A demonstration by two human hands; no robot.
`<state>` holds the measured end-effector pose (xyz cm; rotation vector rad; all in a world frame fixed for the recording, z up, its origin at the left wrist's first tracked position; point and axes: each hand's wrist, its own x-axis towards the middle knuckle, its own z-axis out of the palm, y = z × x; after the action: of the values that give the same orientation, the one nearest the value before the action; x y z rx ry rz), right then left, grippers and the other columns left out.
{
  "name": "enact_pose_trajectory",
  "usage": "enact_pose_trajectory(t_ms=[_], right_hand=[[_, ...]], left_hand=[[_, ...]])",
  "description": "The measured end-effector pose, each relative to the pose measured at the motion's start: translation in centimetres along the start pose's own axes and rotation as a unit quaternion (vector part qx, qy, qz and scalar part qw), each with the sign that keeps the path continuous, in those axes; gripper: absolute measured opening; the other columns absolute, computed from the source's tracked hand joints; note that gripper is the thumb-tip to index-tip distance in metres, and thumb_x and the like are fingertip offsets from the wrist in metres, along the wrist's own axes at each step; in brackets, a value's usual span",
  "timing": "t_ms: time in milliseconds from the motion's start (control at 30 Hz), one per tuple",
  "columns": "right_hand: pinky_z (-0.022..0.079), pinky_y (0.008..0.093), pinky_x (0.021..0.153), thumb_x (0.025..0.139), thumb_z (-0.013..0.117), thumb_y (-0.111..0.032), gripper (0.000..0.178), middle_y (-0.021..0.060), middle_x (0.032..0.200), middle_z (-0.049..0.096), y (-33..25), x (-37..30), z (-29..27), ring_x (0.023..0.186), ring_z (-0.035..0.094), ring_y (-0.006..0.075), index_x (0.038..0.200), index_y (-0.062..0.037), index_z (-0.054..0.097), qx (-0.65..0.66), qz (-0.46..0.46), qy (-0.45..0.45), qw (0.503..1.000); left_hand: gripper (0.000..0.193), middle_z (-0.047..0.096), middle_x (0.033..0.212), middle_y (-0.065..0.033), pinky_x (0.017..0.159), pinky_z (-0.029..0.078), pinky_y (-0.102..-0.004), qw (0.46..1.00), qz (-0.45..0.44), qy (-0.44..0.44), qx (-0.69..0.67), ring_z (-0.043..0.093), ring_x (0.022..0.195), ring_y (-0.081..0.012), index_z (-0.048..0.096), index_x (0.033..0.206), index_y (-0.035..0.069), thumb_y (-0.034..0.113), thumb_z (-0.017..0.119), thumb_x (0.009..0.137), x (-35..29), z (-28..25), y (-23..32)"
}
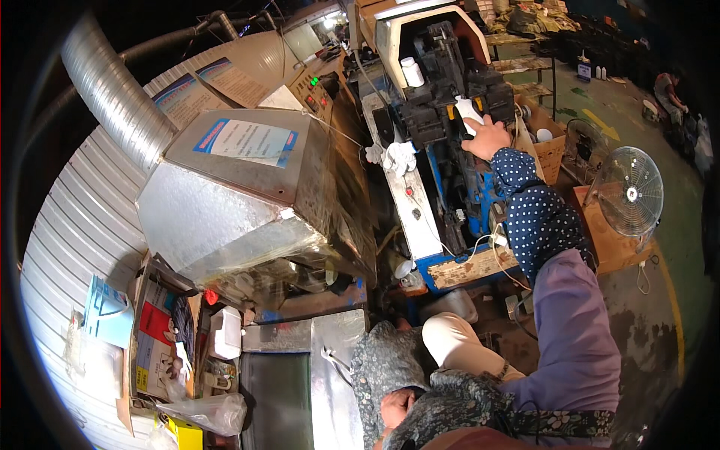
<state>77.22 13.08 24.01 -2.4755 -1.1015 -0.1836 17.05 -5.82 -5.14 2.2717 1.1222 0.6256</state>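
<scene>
Right fingers (469, 122), apart, touch a white piece (463, 107); left hand's (396, 408) are unclear; a carton (550, 154) holds a white object (544, 135).

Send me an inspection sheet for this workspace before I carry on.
Surface: pale machine ledge, stained.
Job's things: white piece at the dark machine.
Clutter: crumpled white cloth or glove on the ledge; metal hand tool on the metal bench.
Hands: right hand at the white piece, grip unclear; left hand low near the lap, hold unclear.
Cables: white cable loops loosely at the machine's front.
Surroundings: fan and another person, right.
</scene>
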Motion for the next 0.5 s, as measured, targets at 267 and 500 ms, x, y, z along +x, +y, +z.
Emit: enact_pose_trajectory(t_ms=[267, 500], right_hand=[[0.048, 0.0458, 0.099, 0.074, 0.066, -0.046, 0.074, 0.0192, 0.147, 0.042, 0.08, -0.13, 0.48, 0.117, 0.050, 0.0454, 0.144, -0.0311, 0.049, 0.004, -0.004, 0.046, 0.999], [0.045, 0.0455, 0.102, 0.075, 0.066, -0.047, 0.074, 0.0165, 0.148, 0.042, -0.09, -0.29, 0.11, 0.123, 0.049, 0.0406, 0.145, -0.0311, 0.049, 0.015, -0.001, 0.024, 1.000]], left_hand=[[0.018, 0.072, 0.091, -0.0107, 0.085, 0.048, -0.0421, 1.000, 0.016, 0.002, 0.022, 0.068, 0.089, -0.0300, 0.073, 0.087, 0.008, 0.025, 0.066, 0.088, -0.10, -0.18, -0.16], [0.019, 0.072, 0.090, -0.0111, 0.081, 0.049, -0.0417, 1.000, 0.012, 0.003, 0.014, 0.068, 0.087, -0.0303, 0.073, 0.086, 0.007, 0.025, 0.066, 0.086, -0.17, 0.01, -0.09]])
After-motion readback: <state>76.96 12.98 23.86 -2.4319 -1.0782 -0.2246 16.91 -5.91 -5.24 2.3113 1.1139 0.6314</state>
